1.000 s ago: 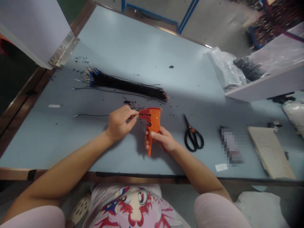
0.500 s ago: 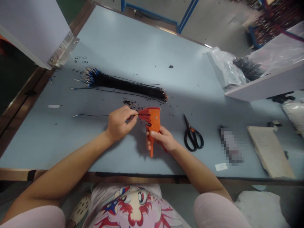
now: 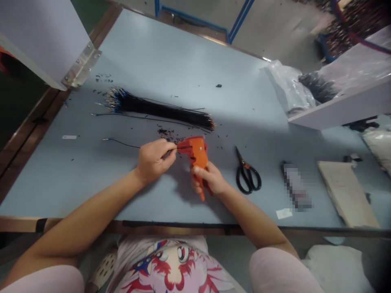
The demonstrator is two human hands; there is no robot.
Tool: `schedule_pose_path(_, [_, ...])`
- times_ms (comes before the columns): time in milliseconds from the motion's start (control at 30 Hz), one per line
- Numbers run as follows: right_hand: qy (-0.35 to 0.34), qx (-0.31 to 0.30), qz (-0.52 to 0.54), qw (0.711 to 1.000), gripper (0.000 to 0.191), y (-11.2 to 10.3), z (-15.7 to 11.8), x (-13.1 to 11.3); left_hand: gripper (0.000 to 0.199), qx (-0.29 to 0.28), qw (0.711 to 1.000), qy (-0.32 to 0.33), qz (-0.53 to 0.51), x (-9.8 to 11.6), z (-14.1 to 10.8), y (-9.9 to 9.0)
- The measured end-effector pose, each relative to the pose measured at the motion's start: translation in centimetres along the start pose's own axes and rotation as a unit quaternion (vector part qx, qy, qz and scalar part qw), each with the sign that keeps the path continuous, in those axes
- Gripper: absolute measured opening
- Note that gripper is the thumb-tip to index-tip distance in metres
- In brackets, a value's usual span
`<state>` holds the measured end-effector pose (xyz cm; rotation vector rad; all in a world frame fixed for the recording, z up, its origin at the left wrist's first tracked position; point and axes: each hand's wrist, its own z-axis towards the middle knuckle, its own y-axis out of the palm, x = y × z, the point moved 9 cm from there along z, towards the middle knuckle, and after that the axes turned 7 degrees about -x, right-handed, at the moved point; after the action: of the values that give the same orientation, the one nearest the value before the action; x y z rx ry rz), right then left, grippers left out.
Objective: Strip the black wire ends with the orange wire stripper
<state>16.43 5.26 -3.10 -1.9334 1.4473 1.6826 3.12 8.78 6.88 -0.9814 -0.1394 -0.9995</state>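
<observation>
Left hand [image 3: 154, 160]: grip closed on a thin black wire [image 3: 122, 142], pinched between thumb and fingers. The wire's free length runs out to the left of the grip in a loose curve, ending in a small metal tip. Its other end goes toward the mouth of the stripper.

Right hand [image 3: 210, 179]: grip closed around the handles of the stripper [image 3: 198, 156]. Stripper body orange, with a red jaw section facing the left hand and a second, red handle behind the orange one. The tool stands nearly upright in the grip, slightly tilted, handle end pointing toward the person. Its jaws sit just beside the left hand's fingertips, so the two grips are almost touching. Exact seating of the wire in the jaws is hidden by the fingers.

Ahead of the grips, a long bundle of black wires [image 3: 159, 108] lies on the counter [image 3: 152, 61], with blue-marked metal ends at its left. Small black offcuts [image 3: 166, 132] are scattered between bundle and stripper. Right of the right-hand grip: black-handled scissors [image 3: 248, 177], then a pixelated object [image 3: 296, 187] and a beige board [image 3: 346, 193]. Further up on the right, a plastic bag [image 3: 287, 87].
</observation>
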Motion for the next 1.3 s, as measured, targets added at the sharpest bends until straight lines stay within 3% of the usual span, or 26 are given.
schedule_pose_path(200, [-0.018, 0.025, 0.024, 0.999, 0.034, -0.5, 0.2, -0.2, 0.007, -0.004, 1.000, -0.011, 0.005, -0.7, 0.1, 0.3])
schedule_pose_path(333, [-0.051, 0.085, 0.097, 0.990, 0.032, -2.3, -0.4, -1.8, 0.006, 0.010, 0.999, -0.029, 0.012, -1.5, 0.3, -0.6])
schedule_pose_path(433, [-0.067, 0.099, 0.075, 0.990, 0.031, -3.1, -0.8, -2.9, 0.006, 0.025, 0.998, -0.048, 0.014, -2.2, 0.2, -1.2])
schedule_pose_path(633, [0.019, 0.092, 0.021, 0.995, 0.037, -3.1, -0.8, -0.9, 0.004, 0.032, 0.999, -0.026, 0.000, -1.8, 0.1, -0.7])
schedule_pose_path(800, [0.010, 0.081, 0.030, 0.996, 0.037, -2.9, -0.6, -0.9, 0.005, 0.012, 1.000, -0.001, 0.025, -1.2, -0.1, 0.1])
schedule_pose_path(1033, [0.001, 0.102, -0.047, 0.994, 0.039, -2.0, -1.0, -2.0, 0.005, 0.012, 0.999, -0.005, 0.038, -1.4, -0.2, 0.2])
schedule_pose_path(1167, [0.021, 0.095, 0.007, 0.995, 0.036, -2.0, -1.3, -1.6, 0.005, 0.027, 0.999, -0.009, 0.028, -1.5, -0.2, -0.2])
schedule_pose_path(1300, [0.083, 0.059, 0.081, 0.992, 0.034, -1.7, -1.3, -0.4, 0.004, 0.051, 0.998, -0.039, 0.017, -2.1, -0.3, -0.7])
